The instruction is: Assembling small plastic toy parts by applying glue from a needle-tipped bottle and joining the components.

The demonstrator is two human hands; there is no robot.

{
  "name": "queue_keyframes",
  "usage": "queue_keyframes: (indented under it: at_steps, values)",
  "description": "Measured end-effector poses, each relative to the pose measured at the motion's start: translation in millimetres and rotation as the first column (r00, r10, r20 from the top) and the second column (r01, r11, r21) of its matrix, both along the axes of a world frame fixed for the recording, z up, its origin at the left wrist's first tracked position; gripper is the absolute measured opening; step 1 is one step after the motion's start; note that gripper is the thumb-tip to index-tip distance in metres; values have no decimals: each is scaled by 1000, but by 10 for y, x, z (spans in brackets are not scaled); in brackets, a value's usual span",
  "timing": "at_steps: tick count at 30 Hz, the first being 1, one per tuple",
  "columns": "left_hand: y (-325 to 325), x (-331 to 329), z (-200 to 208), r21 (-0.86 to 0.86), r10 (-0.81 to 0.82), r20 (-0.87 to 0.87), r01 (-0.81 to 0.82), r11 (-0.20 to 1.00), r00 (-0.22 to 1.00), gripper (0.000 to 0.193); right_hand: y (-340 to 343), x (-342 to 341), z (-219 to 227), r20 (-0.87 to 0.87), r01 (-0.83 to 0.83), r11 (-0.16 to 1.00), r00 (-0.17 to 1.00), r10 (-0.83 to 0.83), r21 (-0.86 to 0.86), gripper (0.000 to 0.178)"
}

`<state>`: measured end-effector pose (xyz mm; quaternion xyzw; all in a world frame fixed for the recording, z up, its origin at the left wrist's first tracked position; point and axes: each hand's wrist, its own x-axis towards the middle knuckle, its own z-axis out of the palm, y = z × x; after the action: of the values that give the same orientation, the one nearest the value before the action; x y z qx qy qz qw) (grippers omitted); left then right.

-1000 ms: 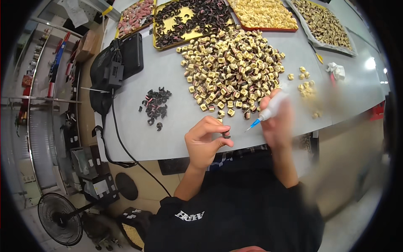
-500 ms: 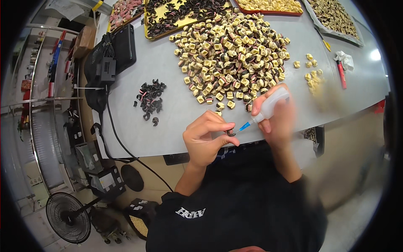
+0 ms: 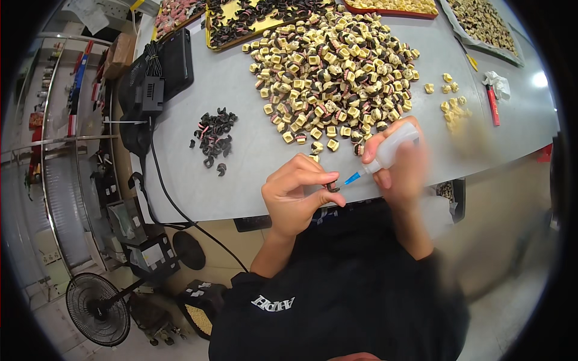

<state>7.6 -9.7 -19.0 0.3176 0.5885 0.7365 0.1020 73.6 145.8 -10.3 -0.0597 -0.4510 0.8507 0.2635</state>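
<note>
My left hand [image 3: 298,191] pinches a small dark curved piece [image 3: 333,187] between thumb and forefinger, just above the table's near edge. Wrapped round a translucent white squeeze bottle [image 3: 394,146] is my right hand [image 3: 404,171], partly blurred. The bottle's blue needle tip [image 3: 353,178] points down-left at the dark piece; whether it touches I cannot tell. Beyond both hands lies a big heap of small cream pieces with black and pink parts [image 3: 337,72]. A small pile of loose dark curved pieces [image 3: 214,135], a few of them pink, lies to the left.
Along the back stand a yellow tray of dark pieces [image 3: 241,30], a red tray of cream pieces [image 3: 391,7] and a white-lined tray [image 3: 481,24]. A few cream pieces [image 3: 453,108], a red marker [image 3: 493,107] and crumpled tissue [image 3: 497,84] lie right. A black cable [image 3: 165,192] hangs left.
The bottle's tip has drawn slightly away from the dark piece, toward the right. The left hand keeps its pinch, with the piece turned a little. The view has shifted slightly.
</note>
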Motion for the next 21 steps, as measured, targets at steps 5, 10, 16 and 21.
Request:
queue_keyframes:
  at_steps: [5,10,16,21]
  values:
    - [-7,2,2,2,3,9,-3,1000,1000,30,18,15,-14,6,28,999,1000,-28,22,36]
    - [0,15,25,-6,1,26,-1,1000,1000,31,-13,27,5,-4,54,999,999,-54,-6,36]
    - [-12,13,11,-8,-1,14,1,1000,1000,31,-68,4,-10,15,75,995,997,-76,64,33]
    - [9,-9,5,-8,-3,11,3,1000,1000,31,-28,-17,-44,10,100,985,995,-103,137,32]
